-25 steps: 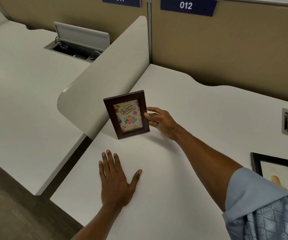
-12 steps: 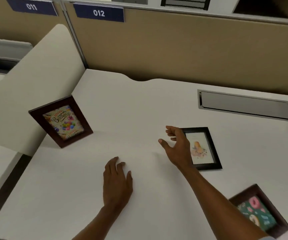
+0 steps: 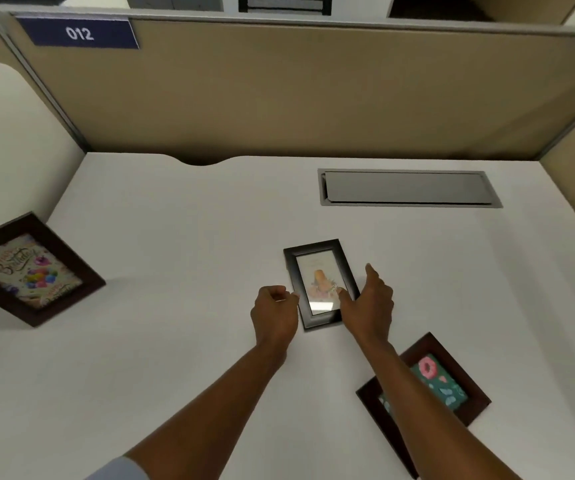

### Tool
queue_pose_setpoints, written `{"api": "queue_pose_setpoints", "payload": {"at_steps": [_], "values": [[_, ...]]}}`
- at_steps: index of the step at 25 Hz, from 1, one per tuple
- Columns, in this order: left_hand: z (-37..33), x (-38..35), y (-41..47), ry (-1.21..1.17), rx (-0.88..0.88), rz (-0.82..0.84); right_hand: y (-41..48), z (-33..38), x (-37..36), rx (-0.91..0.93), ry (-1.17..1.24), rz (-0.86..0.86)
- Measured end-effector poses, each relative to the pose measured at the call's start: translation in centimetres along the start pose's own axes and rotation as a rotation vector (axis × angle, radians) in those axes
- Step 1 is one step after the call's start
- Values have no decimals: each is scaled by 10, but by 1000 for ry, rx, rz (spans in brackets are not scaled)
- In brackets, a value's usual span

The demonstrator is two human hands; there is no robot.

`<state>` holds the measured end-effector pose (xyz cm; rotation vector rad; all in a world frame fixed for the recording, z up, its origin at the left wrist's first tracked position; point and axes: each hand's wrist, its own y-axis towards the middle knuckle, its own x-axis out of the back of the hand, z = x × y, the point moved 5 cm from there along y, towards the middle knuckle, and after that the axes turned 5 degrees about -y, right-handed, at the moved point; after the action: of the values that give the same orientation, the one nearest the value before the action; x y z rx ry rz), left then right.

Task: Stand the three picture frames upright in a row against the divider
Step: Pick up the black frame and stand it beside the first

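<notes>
Black frame lies flat mid-bench, left hand curled loosely at its left edge, right hand spread, fingers over its right side; neither grips yet. A poor pinch could let it slip. Half a second ago only the right hand reached; the birthday frame leans on the divider as before.

Bare desk between black frame and divider.

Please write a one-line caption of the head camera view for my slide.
Both hands, left hand and right hand, close on the flat black frame; birthday frame leans against the divider.
</notes>
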<state>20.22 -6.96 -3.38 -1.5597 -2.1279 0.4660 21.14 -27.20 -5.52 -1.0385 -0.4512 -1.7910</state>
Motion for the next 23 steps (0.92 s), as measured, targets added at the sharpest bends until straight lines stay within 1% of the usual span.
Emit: {"api": "queue_pose_setpoints", "payload": {"at_steps": [5,8,10,12,15,18,20,23], "values": [[9,-16,10,-57,123,-68,-6,-1,2,20,130,15],[3,-20,9,-152,176,-99,-3,-1,2,31,167,6],[3,-20,8,-193,215,-106,2,-10,-1,-7,248,33],[6,-20,8,-225,231,-79,5,-19,-3,-69,372,100],[8,-20,7,-276,224,4,2,-21,1,-112,587,245],[0,-15,5,-329,169,71,2,-16,9,-73,755,358],[-6,-9,4,-323,118,92,0,-10,12,-53,839,430],[-14,-6,2,-333,67,134,-5,0,9,-21,893,511]]}}
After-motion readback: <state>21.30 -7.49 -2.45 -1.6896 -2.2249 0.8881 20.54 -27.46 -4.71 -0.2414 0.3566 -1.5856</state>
